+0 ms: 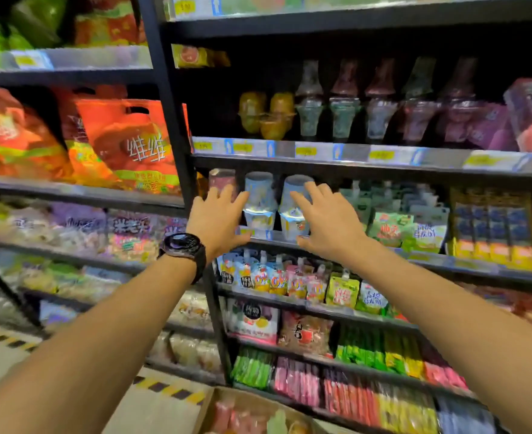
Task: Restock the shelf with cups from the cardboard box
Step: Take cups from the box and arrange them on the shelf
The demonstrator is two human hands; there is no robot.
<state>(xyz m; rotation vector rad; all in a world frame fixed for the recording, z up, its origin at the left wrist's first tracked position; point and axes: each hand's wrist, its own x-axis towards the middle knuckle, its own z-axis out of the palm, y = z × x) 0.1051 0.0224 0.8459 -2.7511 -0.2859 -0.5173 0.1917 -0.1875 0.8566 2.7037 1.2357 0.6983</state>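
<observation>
Pale blue and white, the cups (260, 195) stood in two short stacks at the front of the shelf (430, 258), directly between the two hands, with a pinkish cup (222, 180) just past the left fingertips. On that showing some of the restocking was done. But the cardboard box (204, 411), low down beneath and between the forearms, showed more pink and green cups inside, blurred, so the job looked only partly finished. The left hand (217, 220) was stretched forward with its fingers spread and straight, palm turned towards the left stack and gripping nothing; a dark watch (183, 245) sat on its wrist. The right hand (324, 220) mirrored it beside the right stack, fingers splayed and loose, likewise holding nothing. Whether either palm actually touched a cup could not be told. Both arms were extended nearly full length, as though steadying the stacks. Bright pouches (277, 280) hung in a row just below the hands.
</observation>
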